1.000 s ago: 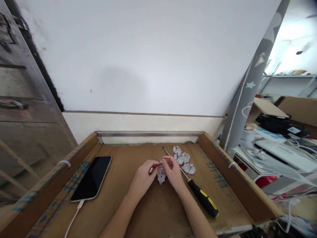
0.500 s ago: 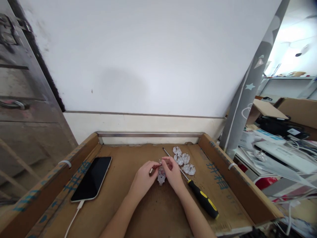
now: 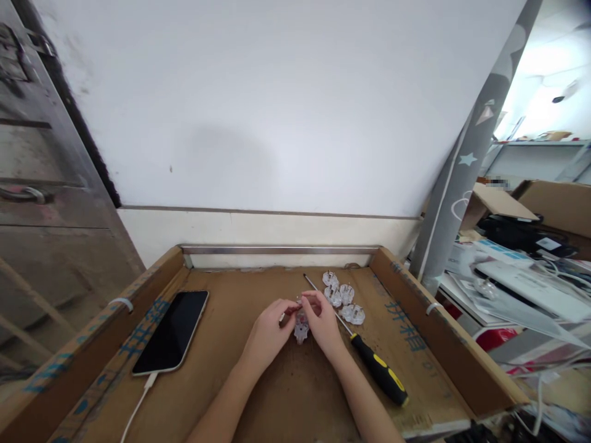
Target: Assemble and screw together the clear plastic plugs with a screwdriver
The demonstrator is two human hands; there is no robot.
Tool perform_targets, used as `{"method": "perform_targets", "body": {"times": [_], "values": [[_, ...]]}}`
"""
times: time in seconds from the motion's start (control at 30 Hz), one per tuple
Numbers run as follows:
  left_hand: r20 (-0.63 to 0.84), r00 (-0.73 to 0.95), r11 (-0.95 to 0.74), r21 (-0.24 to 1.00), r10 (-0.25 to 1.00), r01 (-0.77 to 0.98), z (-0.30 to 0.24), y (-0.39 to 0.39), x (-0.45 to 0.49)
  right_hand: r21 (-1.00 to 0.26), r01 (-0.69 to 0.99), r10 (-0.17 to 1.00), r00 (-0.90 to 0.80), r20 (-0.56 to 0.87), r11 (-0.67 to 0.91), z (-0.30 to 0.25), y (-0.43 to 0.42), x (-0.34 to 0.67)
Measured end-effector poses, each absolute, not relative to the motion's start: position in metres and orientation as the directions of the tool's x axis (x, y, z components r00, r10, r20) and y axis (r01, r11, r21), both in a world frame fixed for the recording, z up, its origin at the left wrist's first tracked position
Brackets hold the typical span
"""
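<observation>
My left hand and my right hand meet at the fingertips near the middle of the cardboard surface. Each is closed in a pinch, and whatever small thing they hold is too tiny to make out. Just below the fingertips, between the hands, shows a clear plastic piece with a hint of red inside; its upper part is hidden by the fingers. Beyond my right hand lie several similar clear plastic pieces with small metal parts. A black and yellow screwdriver rests beside my right forearm, its shaft running behind that hand.
A smartphone with a white charging cable lies at the left. Cardboard walls edge the work surface at both sides, with a metal rail behind. Boxes and papers clutter the table at right.
Almost nothing differs. Both hands keep the same pinch at the same place, with only a tiny shift of the fingers and the view.
</observation>
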State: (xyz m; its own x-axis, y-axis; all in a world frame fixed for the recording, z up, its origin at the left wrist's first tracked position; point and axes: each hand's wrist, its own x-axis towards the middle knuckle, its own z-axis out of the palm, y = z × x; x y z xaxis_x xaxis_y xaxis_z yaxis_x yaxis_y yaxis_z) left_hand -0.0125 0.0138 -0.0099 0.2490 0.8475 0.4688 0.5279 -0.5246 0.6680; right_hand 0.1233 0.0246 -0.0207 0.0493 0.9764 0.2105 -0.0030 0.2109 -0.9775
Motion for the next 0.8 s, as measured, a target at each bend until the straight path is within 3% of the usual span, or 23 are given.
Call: {"method": "perform_targets", "body": {"times": [0.8], "values": [[0.405,0.284,-0.494,0.687,0.869,0.533,-0.0074,0.0117,-0.0136,-0.977,0.040,0.976,0.036,0.213,0.211,-0.0220,0.0247,0.1241]]}}
